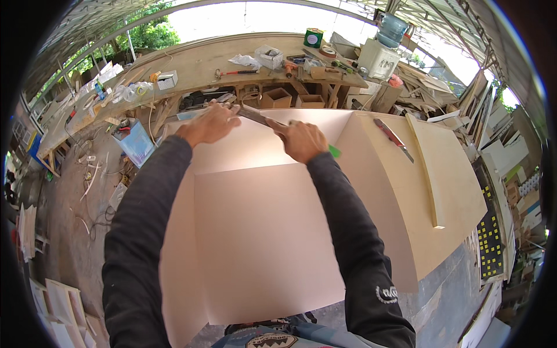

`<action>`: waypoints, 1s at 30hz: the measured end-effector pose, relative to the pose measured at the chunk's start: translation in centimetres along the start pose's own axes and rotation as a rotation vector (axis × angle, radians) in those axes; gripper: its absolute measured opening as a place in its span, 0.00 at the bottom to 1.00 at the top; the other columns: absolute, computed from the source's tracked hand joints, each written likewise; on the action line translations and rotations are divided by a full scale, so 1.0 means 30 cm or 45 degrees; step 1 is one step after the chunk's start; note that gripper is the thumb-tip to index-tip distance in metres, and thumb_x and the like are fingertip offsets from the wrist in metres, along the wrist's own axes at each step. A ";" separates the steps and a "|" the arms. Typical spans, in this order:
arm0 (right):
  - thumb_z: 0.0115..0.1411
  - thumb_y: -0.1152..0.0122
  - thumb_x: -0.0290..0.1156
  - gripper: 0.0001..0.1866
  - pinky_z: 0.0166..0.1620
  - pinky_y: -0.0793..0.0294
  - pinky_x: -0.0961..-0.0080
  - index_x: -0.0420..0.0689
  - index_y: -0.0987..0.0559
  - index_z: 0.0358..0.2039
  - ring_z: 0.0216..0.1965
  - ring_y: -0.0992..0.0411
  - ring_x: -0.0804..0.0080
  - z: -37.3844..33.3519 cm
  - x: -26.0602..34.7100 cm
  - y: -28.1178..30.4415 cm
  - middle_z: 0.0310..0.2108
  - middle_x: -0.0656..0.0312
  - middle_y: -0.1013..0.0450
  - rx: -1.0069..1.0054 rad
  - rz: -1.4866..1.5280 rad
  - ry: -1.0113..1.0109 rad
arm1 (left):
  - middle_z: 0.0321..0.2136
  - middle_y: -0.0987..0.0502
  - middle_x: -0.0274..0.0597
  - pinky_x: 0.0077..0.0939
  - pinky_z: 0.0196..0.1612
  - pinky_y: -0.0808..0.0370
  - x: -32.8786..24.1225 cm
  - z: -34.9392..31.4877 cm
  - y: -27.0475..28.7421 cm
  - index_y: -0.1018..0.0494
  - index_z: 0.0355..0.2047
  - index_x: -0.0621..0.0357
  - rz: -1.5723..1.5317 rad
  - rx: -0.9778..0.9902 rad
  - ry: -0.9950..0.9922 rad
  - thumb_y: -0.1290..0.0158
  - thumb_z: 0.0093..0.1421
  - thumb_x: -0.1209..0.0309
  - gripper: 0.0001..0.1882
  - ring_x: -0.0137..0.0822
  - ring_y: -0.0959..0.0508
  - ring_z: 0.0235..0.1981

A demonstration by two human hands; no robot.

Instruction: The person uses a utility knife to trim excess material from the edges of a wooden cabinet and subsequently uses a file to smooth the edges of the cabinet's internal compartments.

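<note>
My right hand [304, 140] is closed around a long flat file [253, 116]. Its green handle end [335, 151] sticks out behind the wrist. My left hand [212, 123] has its fingers bent at the file's other end; its exact hold is partly hidden. Both hands are over the far edge of a large open box [261, 232] with pale pinkish inner panels. The file lies along or just above that edge; I cannot tell whether it touches.
A red utility knife [394, 139] and a long wooden strip [428, 180] lie on the box's right-hand panel. Behind is a long workbench [203, 58] with a hammer [237, 72] and other tools. A blue-white bin [134, 142] stands left; cables lie on the floor.
</note>
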State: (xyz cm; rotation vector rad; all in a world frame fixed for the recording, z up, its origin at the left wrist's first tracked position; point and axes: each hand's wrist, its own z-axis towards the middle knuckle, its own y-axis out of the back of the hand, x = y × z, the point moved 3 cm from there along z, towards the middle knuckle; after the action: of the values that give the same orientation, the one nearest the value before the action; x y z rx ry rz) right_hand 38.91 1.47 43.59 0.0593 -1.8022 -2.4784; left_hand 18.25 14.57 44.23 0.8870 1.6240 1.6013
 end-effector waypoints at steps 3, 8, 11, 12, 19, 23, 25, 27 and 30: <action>0.66 0.47 0.37 0.23 0.37 0.22 0.54 0.72 0.26 0.61 0.30 0.22 0.50 -0.143 -0.044 0.015 0.31 0.54 0.22 0.007 0.094 -0.071 | 0.63 0.37 0.73 0.54 0.73 0.55 -0.096 -0.039 -0.013 0.39 0.65 0.74 -0.047 -0.201 -0.084 0.62 0.71 0.57 0.32 0.58 0.38 0.67; 0.66 0.47 0.37 0.23 0.38 0.20 0.55 0.74 0.25 0.60 0.32 0.21 0.50 -0.012 -0.112 0.019 0.31 0.52 0.22 -0.085 -0.013 -0.043 | 0.59 0.34 0.74 0.54 0.69 0.44 -0.011 0.126 -0.038 0.35 0.61 0.75 0.030 -0.167 -0.051 0.62 0.72 0.59 0.29 0.59 0.33 0.63; 0.67 0.48 0.37 0.22 0.41 0.21 0.54 0.74 0.24 0.59 0.34 0.21 0.50 0.098 -0.042 0.025 0.30 0.52 0.22 -0.041 0.052 -0.033 | 0.57 0.31 0.73 0.54 0.66 0.39 0.088 0.110 -0.009 0.32 0.58 0.75 -0.049 -0.042 0.067 0.63 0.72 0.61 0.27 0.59 0.30 0.60; 0.67 0.48 0.37 0.23 0.42 0.22 0.53 0.75 0.25 0.60 0.34 0.21 0.51 0.039 -0.093 0.022 0.31 0.52 0.22 0.045 0.071 -0.143 | 0.60 0.34 0.73 0.53 0.69 0.44 -0.089 0.113 0.073 0.34 0.60 0.76 0.133 0.158 -0.073 0.62 0.72 0.60 0.29 0.59 0.33 0.64; 0.67 0.48 0.34 0.26 0.41 0.22 0.53 0.76 0.27 0.62 0.32 0.22 0.50 -0.202 -0.165 0.037 0.34 0.53 0.23 0.044 0.130 -0.187 | 0.59 0.35 0.75 0.48 0.70 0.46 -0.198 0.096 -0.083 0.37 0.62 0.78 0.053 -0.357 -0.131 0.60 0.70 0.56 0.34 0.63 0.36 0.64; 0.66 0.47 0.36 0.25 0.42 0.22 0.53 0.75 0.27 0.62 0.33 0.22 0.49 -0.005 -0.258 0.001 0.34 0.53 0.22 -0.087 0.054 -0.091 | 0.64 0.41 0.77 0.48 0.73 0.53 -0.091 0.253 -0.020 0.40 0.64 0.79 0.031 -0.132 -0.018 0.60 0.70 0.57 0.34 0.61 0.42 0.69; 0.66 0.47 0.37 0.24 0.43 0.22 0.54 0.74 0.26 0.62 0.34 0.22 0.50 0.074 -0.139 0.016 0.35 0.53 0.22 -0.015 0.063 -0.101 | 0.64 0.41 0.77 0.48 0.73 0.52 0.057 0.238 -0.074 0.39 0.63 0.79 0.006 -0.152 0.032 0.60 0.70 0.57 0.34 0.61 0.41 0.69; 0.66 0.48 0.38 0.24 0.44 0.22 0.54 0.73 0.26 0.62 0.34 0.21 0.50 -0.026 -0.200 0.029 0.35 0.53 0.22 0.042 0.042 -0.204 | 0.64 0.40 0.76 0.47 0.73 0.51 -0.133 0.236 -0.036 0.38 0.63 0.79 -0.060 -0.167 0.014 0.59 0.69 0.57 0.34 0.62 0.41 0.69; 0.66 0.48 0.37 0.24 0.43 0.22 0.54 0.73 0.26 0.62 0.35 0.21 0.50 -0.210 -0.211 0.061 0.35 0.53 0.22 -0.020 0.116 -0.230 | 0.63 0.38 0.75 0.46 0.74 0.52 -0.242 0.162 -0.042 0.39 0.63 0.81 -0.149 -0.356 -0.087 0.58 0.69 0.56 0.36 0.62 0.41 0.69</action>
State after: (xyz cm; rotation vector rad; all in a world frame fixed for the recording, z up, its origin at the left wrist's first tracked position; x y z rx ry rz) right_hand 45.78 -4.54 43.30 -0.2499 -1.8050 -2.5048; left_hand 26.23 11.03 42.96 0.6800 1.3384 1.6469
